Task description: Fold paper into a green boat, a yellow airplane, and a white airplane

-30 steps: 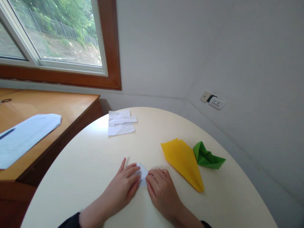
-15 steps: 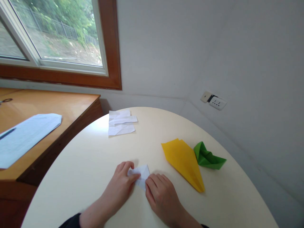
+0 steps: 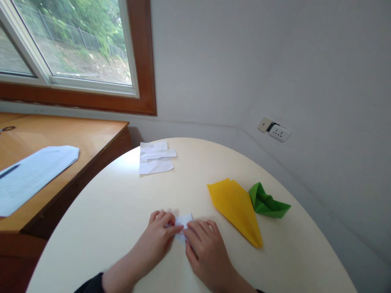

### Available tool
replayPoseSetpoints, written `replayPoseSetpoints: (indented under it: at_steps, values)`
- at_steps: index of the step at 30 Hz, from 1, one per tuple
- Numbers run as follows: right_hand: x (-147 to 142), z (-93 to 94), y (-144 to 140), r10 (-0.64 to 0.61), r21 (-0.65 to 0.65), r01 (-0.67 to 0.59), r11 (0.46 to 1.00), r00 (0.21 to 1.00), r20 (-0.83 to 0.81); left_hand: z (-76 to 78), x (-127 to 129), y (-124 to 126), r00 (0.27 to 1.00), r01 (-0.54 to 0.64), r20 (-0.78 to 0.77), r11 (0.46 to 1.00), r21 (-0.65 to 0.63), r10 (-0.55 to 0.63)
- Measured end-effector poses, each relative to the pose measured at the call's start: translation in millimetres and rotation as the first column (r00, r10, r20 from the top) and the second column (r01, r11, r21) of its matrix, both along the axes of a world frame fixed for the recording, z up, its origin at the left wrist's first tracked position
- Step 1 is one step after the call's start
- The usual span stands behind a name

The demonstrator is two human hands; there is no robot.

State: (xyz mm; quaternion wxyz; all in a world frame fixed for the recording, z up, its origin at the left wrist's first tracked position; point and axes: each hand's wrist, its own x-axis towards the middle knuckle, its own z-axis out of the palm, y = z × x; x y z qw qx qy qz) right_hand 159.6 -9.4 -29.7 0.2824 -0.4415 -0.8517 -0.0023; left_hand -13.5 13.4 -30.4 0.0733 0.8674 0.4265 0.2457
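A small folded white paper [image 3: 184,221] lies on the round cream table [image 3: 122,211], mostly covered by my two hands. My left hand [image 3: 159,240] pinches its left side with curled fingers. My right hand [image 3: 204,252] presses flat on its right side, fingertips meeting the left hand's. Right of my hands lies a yellow paper plane [image 3: 236,207], and just beyond it a green paper boat [image 3: 267,202].
Several crumpled white paper strips [image 3: 155,158] lie at the table's far edge. A wooden desk [image 3: 76,138] at the left carries a printed sheet [image 3: 30,175] with a pen. A window is above it, and a wall socket [image 3: 275,130] at the right.
My left hand went from lying flat on the white paper to curling and pinching it. The right hand slid slightly forward over the paper, which now shows less.
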Motion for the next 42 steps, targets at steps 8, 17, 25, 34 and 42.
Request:
replayPoseSetpoints:
  at_steps: [8,17,25,34,42]
  values:
    - [2,-4.6,2,0.034,0.044,-0.031,0.999,0.997,-0.073,3.4,-2,1,0.998,-0.054,-0.024,0.998,-0.027,0.053]
    - [4,-2.3,3,0.026,0.072,-0.019,0.997,0.995,-0.092,6.0,-5,2,0.987,-0.145,-0.076,0.988,-0.046,0.141]
    - [4,-2.4,3,0.023,0.058,-0.017,0.998,0.993,-0.115,3.7,-5,3,0.989,-0.149,-0.035,0.987,-0.056,0.147]
    - [3,7.9,5,0.049,0.125,-0.017,0.992,0.966,-0.253,4.7,-8,5,0.99,-0.141,0.004,0.988,-0.07,0.142]
    - [3,10.4,4,0.072,0.189,-0.024,0.982,0.965,-0.251,0.1,-5,5,0.988,-0.155,0.008,0.987,-0.041,0.156]
